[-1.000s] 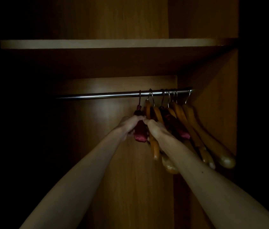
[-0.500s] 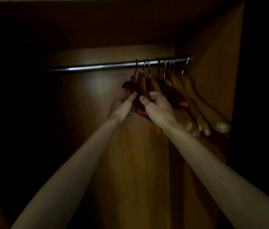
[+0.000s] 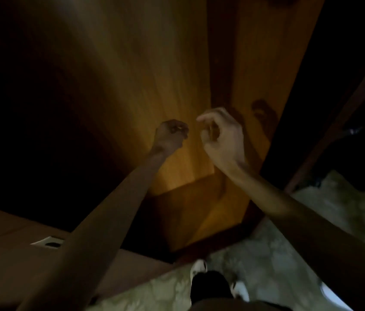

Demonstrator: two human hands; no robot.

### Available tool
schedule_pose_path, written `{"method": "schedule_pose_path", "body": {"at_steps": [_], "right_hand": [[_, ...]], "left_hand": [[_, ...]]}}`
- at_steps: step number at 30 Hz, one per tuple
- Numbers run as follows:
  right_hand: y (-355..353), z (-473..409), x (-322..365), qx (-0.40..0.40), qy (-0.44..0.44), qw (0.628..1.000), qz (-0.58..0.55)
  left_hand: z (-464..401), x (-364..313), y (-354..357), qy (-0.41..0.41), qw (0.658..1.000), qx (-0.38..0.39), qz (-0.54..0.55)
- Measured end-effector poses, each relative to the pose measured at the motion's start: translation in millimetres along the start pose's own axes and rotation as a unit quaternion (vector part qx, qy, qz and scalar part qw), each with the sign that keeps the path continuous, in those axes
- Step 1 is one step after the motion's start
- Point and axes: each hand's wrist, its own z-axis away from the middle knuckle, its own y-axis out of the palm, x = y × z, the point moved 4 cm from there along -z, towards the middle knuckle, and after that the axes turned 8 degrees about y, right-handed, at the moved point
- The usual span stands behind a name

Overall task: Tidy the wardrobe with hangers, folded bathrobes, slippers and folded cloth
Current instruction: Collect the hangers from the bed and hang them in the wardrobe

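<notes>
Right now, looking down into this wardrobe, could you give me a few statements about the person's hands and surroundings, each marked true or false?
1. Both hands are raised in front of the wooden wardrobe back panel. True.
2. The right hand grips a wooden hanger. False: it holds nothing visible.
3. The left hand has curled fingers. True.
4. Hangers on a rail fill the view. False: none show.
5. White shoes stand on a patterned floor. True.

Whole view motion-blurred, left hand (image 3: 172,133) in shadow, its fingers indistinct, shoes (image 3: 199,267) half hidden.
</notes>
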Motion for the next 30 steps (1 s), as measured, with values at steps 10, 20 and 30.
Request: {"method": "schedule_pose_path", "body": {"at_steps": [10, 20, 30], "right_hand": [[0.0, 196.0, -212.9, 0.233, 0.402, 0.875, 0.138], [-49.5, 430.5, -239.6, 0.009, 0.741, 0.667, 0.078], [-5.6, 639.3, -130.3, -0.291, 0.847, 0.439, -0.071]], "left_hand": [[94.0, 174.0, 182.7, -0.174, 0.911, 0.347, -0.141], [166.6, 215.8, 283.1, -0.113, 0.724, 0.601, -0.320], [338.5, 202.8, 381.3, 0.043, 0.532, 0.723, -0.439]]}}
